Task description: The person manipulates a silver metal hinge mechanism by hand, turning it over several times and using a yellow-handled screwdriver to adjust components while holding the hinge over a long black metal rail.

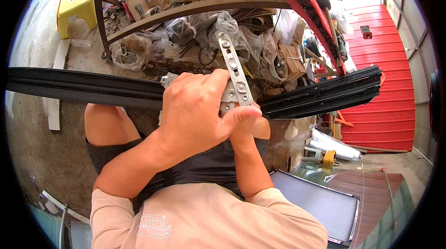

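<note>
In the head view, the left hand (190,107) is wrapped around a metal bracket (236,72), whose slotted arm slants up past the fingers, above the lap. The right hand (245,130) sits behind it, mostly hidden, so I cannot tell its grip. Black bars (88,89) extend to both sides; clutter (186,35) lies beyond.

A silver metal hinge (238,78), its narrow, slotted arm dotted with round fasteners, is held aslant over the middle of long, grooved black bars (320,95), the arm's free end jutting past their far edge, leaning left
</note>
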Available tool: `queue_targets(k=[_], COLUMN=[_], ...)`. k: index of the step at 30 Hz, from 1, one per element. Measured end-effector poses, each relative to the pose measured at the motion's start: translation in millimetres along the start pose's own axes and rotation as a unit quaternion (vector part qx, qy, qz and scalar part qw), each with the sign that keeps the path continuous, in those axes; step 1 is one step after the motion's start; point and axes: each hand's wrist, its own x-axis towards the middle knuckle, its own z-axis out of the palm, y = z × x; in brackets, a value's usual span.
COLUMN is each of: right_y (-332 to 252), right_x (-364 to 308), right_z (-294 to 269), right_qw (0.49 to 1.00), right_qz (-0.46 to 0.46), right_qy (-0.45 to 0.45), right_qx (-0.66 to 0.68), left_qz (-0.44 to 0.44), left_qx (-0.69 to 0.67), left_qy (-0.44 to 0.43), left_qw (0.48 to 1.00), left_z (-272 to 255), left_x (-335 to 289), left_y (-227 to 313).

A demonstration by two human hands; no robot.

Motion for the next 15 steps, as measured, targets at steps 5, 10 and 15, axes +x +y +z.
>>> queue_targets(k=[5, 10, 15], right_y=[10.7, 7.2, -0.9], right_x=[0.3, 1.1, 6.7], right_z=[5.5, -0.9, -9.0], right_qw=[0.999, 0.996, 0.991], right_qz=[-0.011, -0.009, -0.009], right_qy=[-0.001, -0.041, -0.076], right_qx=[0.044, 0.083, 0.111], left_qz=[0.008, 0.061, 0.072], left_qx=[0.006, -0.003, -0.013], left_qy=[0.002, 0.014, 0.019], left_qw=[1.000, 0.998, 0.997], left_z=[-3.5, -1.2, -1.9], left_x=[1.9, 6.0, 6.5], left_y=[0.6, -2.3, -2.9])
